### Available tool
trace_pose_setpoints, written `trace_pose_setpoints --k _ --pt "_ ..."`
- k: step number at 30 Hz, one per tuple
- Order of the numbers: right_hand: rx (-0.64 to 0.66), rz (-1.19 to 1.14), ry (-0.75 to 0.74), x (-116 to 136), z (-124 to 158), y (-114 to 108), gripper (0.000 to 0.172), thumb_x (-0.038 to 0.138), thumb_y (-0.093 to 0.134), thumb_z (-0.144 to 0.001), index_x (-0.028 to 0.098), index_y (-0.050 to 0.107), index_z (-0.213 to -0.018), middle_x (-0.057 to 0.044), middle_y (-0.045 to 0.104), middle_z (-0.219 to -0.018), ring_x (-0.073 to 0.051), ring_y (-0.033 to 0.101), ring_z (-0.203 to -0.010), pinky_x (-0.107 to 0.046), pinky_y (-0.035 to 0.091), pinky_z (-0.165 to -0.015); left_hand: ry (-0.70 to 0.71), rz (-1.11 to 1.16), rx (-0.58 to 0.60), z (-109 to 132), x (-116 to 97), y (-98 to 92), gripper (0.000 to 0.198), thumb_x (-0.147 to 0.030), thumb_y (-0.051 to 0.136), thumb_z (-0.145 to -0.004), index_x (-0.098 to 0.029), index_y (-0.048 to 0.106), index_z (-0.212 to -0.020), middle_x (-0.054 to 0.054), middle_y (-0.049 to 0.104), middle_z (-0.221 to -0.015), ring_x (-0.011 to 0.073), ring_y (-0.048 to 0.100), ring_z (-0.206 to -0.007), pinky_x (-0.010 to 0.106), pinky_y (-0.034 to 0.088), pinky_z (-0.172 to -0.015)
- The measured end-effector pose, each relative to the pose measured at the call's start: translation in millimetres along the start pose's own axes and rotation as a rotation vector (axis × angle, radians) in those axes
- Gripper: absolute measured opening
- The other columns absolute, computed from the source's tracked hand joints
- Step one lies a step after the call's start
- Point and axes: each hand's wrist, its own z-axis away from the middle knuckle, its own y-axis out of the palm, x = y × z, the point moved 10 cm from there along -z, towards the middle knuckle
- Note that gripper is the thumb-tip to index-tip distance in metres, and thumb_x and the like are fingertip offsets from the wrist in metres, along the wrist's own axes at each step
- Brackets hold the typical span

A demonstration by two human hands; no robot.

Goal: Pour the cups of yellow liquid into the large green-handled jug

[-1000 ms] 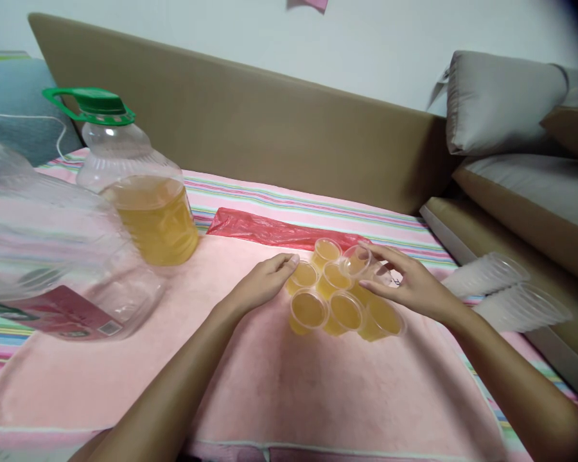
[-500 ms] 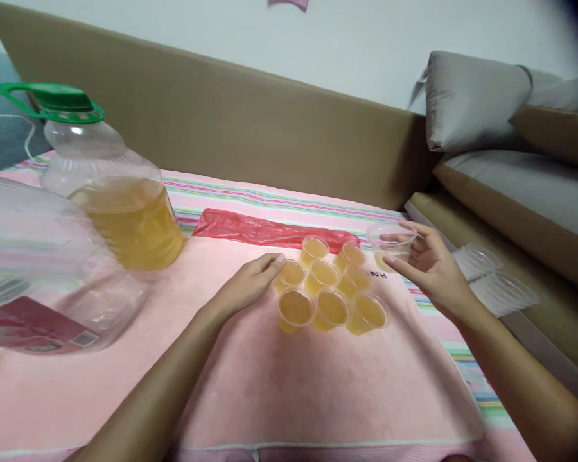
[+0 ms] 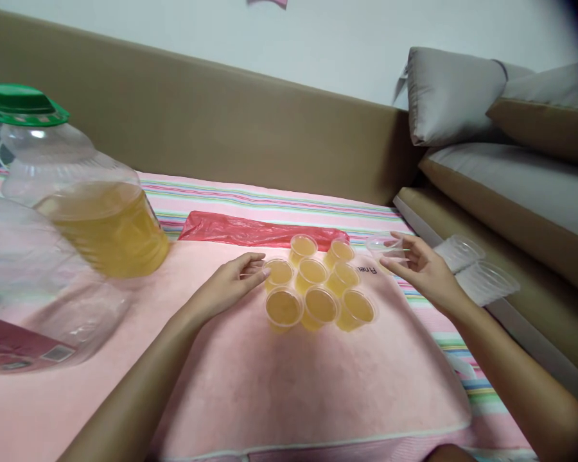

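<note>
Several clear plastic cups of yellow drink stand close together on a pink cloth [image 3: 366, 398]. My left hand [image 3: 231, 279] is beside the leftmost cup [image 3: 278, 274], thumb and fingers apart. Its thumb tip reaches that cup's rim; whether it touches I cannot tell. To the right of the group, my right hand [image 3: 421, 266] has an empty clear cup [image 3: 383, 247] between thumb and fingers. Printed letters [image 3: 367, 270] show on the cloth below that cup.
A big jug [image 3: 106, 224] with a green cap, partly full of yellow drink, stands at left behind a clear container [image 3: 77, 321]. A red plastic bag [image 3: 241, 230] lies behind the cups. Stacked empty cups [image 3: 486, 282] lie at right, near grey cushions [image 3: 520, 173].
The view has turned slightly right, so everything sits further left. My left thumb and fingers have spread apart beside the leftmost cup. My right hand still holds the empty cup.
</note>
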Motion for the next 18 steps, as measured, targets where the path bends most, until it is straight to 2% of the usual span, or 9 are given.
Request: trace_pose_setpoints --k 9,18 --pt "0.014 0.198 -0.084 -5.7 -25.6 13.1 0.081 0.062 0.084 -0.086 0.027 0.066 -0.157 -0.016 0.07 -0.154 -0.039 0.075 -0.128 -0.063 0.065 -0.103 0.006 0.006 0.016 -1.3 1.8 1.2 0.072 -0.07 0.072 -0.094 -0.02 0.067 -0.146 0.015 0.072 -0.154 0.0361 0.071 -0.138 0.051 0.054 -0.122" --pt "0.074 0.346 -0.221 12.1 -31.7 21.6 0.071 0.056 0.077 -0.091 0.032 0.068 -0.156 -0.014 0.074 -0.14 -0.034 0.076 -0.115 -0.055 0.067 -0.093 0.03 0.017 0.03 -1.4 -0.7 2.7 0.064 -0.066 0.073 -0.094 -0.021 0.069 -0.14 0.012 0.078 -0.146 0.0352 0.074 -0.134 0.051 0.057 -0.119"
